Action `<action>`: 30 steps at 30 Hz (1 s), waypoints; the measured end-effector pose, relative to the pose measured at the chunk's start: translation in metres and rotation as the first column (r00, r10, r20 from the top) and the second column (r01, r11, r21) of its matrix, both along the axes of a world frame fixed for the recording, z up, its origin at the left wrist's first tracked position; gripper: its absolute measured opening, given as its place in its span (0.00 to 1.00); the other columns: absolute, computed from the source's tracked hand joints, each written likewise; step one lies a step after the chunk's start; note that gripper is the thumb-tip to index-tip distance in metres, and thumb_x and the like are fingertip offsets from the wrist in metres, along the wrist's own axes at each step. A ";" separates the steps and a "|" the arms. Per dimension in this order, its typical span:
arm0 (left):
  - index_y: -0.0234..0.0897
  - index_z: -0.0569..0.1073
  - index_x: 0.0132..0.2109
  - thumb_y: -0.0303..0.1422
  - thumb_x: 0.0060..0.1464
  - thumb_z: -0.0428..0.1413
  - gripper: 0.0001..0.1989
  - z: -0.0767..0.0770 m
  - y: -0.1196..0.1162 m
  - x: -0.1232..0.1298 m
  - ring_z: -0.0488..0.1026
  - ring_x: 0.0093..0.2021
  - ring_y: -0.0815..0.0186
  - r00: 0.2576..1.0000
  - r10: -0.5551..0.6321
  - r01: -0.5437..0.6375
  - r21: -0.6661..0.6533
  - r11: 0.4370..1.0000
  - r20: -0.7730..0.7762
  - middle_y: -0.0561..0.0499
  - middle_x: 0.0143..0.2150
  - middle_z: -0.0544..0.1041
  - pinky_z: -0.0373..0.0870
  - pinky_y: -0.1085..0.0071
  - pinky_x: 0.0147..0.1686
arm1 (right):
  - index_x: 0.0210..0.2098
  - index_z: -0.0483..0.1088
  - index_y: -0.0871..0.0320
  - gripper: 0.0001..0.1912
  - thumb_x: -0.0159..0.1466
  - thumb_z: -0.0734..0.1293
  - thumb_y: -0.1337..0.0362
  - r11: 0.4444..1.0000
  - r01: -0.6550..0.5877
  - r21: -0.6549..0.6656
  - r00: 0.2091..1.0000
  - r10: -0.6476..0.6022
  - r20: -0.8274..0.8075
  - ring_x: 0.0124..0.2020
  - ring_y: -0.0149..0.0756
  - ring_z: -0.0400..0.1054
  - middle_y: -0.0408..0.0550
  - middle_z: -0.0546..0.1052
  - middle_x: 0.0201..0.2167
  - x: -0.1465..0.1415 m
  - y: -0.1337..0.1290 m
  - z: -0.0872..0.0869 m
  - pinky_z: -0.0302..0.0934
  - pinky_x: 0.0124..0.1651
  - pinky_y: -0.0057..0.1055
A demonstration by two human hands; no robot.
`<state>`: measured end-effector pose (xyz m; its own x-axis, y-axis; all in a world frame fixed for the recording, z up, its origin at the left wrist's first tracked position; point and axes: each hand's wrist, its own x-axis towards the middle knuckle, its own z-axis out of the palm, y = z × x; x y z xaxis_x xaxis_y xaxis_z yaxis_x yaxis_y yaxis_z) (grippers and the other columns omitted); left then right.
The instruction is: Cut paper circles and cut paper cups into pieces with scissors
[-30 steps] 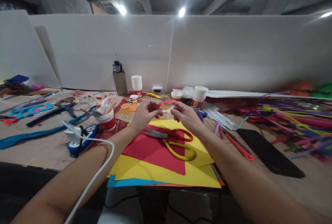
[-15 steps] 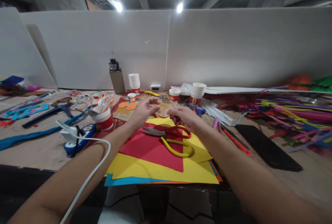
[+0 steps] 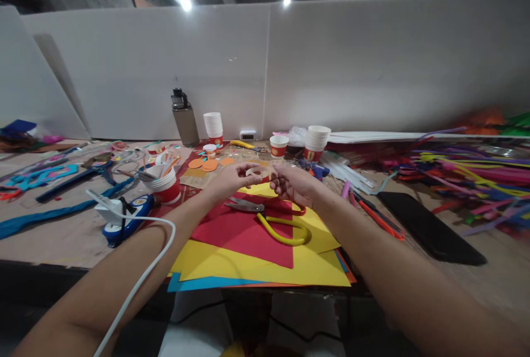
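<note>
Over the sheets of coloured paper, my left hand [image 3: 236, 179] pinches a small curved band [image 3: 257, 171], pale with red along its lower side. Its exact kind cannot be made out. My right hand [image 3: 293, 185] has its fingers curled closed at the band's other end. Just below both hands, scissors [image 3: 248, 207] with one red and one yellow handle lie on a red sheet [image 3: 244, 238]. Under it are a yellow sheet [image 3: 219, 265] and a blue sheet [image 3: 199, 283]. My right hand hides part of the red handle.
Left are a cup of tools [image 3: 168, 188], a blue power strip [image 3: 128, 222] and a white cable [image 3: 155, 263] across my left forearm. Orange discs [image 3: 210, 165], stacked paper cups [image 3: 317, 142] and a bottle [image 3: 186, 122] stand farther back. A black phone [image 3: 430, 227] lies right, near pipe cleaners [image 3: 476, 180].
The band between my hands has turned, showing more of its pale side. My right fingers have curled in more, and my view has shifted slightly.
</note>
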<state>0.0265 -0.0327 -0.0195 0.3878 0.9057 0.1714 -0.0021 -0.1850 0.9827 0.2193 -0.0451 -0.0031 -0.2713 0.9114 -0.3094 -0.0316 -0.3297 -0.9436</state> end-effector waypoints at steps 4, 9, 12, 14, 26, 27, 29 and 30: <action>0.33 0.77 0.39 0.43 0.45 0.64 0.19 -0.004 0.005 -0.001 0.74 0.31 0.70 0.978 -0.018 0.066 -0.224 0.972 0.207 0.44 0.37 0.78 0.66 0.77 0.27 | 0.32 0.68 0.61 0.14 0.66 0.61 0.57 0.996 0.060 0.060 0.998 -0.059 -0.017 0.17 0.23 0.57 0.42 0.68 0.19 0.000 0.001 0.001 0.51 0.19 0.20; 0.33 0.76 0.38 0.45 0.44 0.64 0.20 -0.001 0.004 -0.001 0.75 0.30 0.69 0.957 -0.027 0.111 -0.280 0.954 0.287 0.43 0.38 0.78 0.66 0.76 0.26 | 0.39 0.65 0.57 0.07 0.64 0.63 0.60 0.975 0.075 0.208 0.994 -0.056 -0.097 0.18 0.23 0.59 0.39 0.68 0.21 0.000 -0.001 0.001 0.52 0.21 0.20; 0.33 0.75 0.38 0.45 0.43 0.65 0.21 -0.002 0.004 -0.002 0.75 0.30 0.68 0.958 -0.020 0.104 -0.281 0.954 0.287 0.43 0.38 0.78 0.66 0.76 0.27 | 0.38 0.64 0.57 0.08 0.64 0.63 0.59 0.967 0.034 0.253 0.999 -0.029 -0.024 0.18 0.23 0.59 0.39 0.68 0.23 0.000 -0.001 0.000 0.52 0.22 0.21; 0.32 0.75 0.38 0.46 0.42 0.65 0.22 -0.005 0.007 -0.002 0.75 0.31 0.68 0.963 -0.014 0.089 -0.269 0.959 0.269 0.43 0.38 0.78 0.66 0.76 0.28 | 0.35 0.65 0.58 0.07 0.64 0.63 0.60 0.948 0.005 0.319 0.987 -0.056 0.153 0.19 0.24 0.60 0.41 0.69 0.24 0.002 0.000 0.000 0.54 0.22 0.22; 0.34 0.75 0.40 0.38 0.37 0.68 0.21 0.000 0.006 -0.005 0.69 0.33 0.70 0.973 0.221 -0.227 0.122 0.966 0.060 0.48 0.41 0.77 0.66 0.72 0.34 | 0.47 0.72 0.54 0.24 0.57 0.67 0.47 0.732 -0.628 0.265 0.375 -0.013 0.927 0.37 0.40 0.71 0.49 0.78 0.39 0.019 -0.028 0.025 0.59 0.34 0.29; 0.35 0.75 0.41 0.37 0.37 0.67 0.22 0.000 0.006 -0.005 0.69 0.33 0.70 0.974 0.217 -0.224 0.117 0.968 0.070 0.48 0.40 0.77 0.66 0.72 0.34 | 0.48 0.72 0.53 0.25 0.56 0.67 0.47 0.712 -0.658 0.245 0.350 0.001 0.937 0.39 0.41 0.70 0.49 0.78 0.40 0.020 -0.031 0.025 0.59 0.35 0.30; 0.35 0.75 0.43 0.37 0.38 0.67 0.23 -0.003 0.009 -0.006 0.70 0.33 0.69 0.977 0.195 -0.203 0.103 0.974 0.084 0.49 0.38 0.77 0.66 0.72 0.35 | 0.47 0.72 0.52 0.24 0.55 0.68 0.47 0.687 -0.692 0.220 0.317 0.017 0.948 0.41 0.42 0.70 0.48 0.78 0.41 0.021 -0.033 0.024 0.59 0.36 0.31; 0.35 0.75 0.44 0.37 0.38 0.67 0.23 -0.005 0.010 -0.006 0.70 0.34 0.69 0.978 0.188 -0.196 0.097 0.976 0.091 0.49 0.36 0.77 0.66 0.72 0.35 | 0.46 0.73 0.53 0.23 0.56 0.67 0.48 0.691 -0.690 0.215 0.313 0.018 0.949 0.40 0.42 0.70 0.48 0.78 0.41 0.021 -0.033 0.022 0.60 0.37 0.31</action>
